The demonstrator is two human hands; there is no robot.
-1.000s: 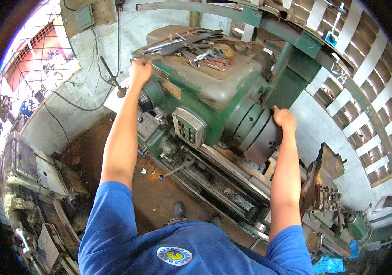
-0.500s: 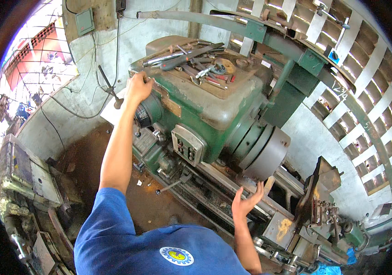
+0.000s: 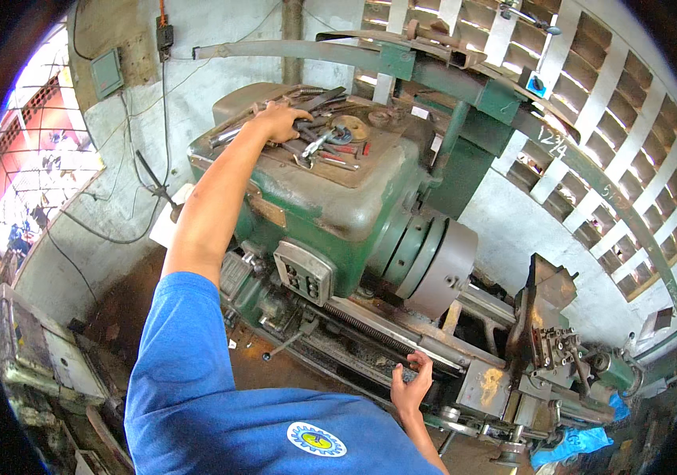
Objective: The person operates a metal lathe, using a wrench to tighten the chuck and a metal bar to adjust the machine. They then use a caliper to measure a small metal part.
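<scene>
My left hand point(image 3: 279, 122) reaches onto a pile of hand tools on top of a green lathe headstock point(image 3: 334, 218). Its fingers are bent downward and apart over the tools, partly covering a file point(image 3: 324, 100). Beside it lie an adjustable wrench point(image 3: 316, 146) and red-handled tools point(image 3: 346, 150). My right hand point(image 3: 412, 385) is held empty in front of the lathe bed point(image 3: 390, 324), palm up with loosely curled, separated fingers. A large grey chuck point(image 3: 443, 269) sits at the headstock's right, a dark socket showing in its side.
A switch panel point(image 3: 304, 273) is on the headstock's front. The tool post point(image 3: 556, 348) and carriage stand to the right. A long curved green beam point(image 3: 591, 178) passes behind the machine. Another worn machine point(image 3: 41, 340) is at the left. Blue plastic point(image 3: 572, 447) lies at lower right.
My left hand has moved from the headstock's front left edge onto the tool pile. My right hand's fingers have curled more. The chuck's side looked smooth before; its socket now shows.
</scene>
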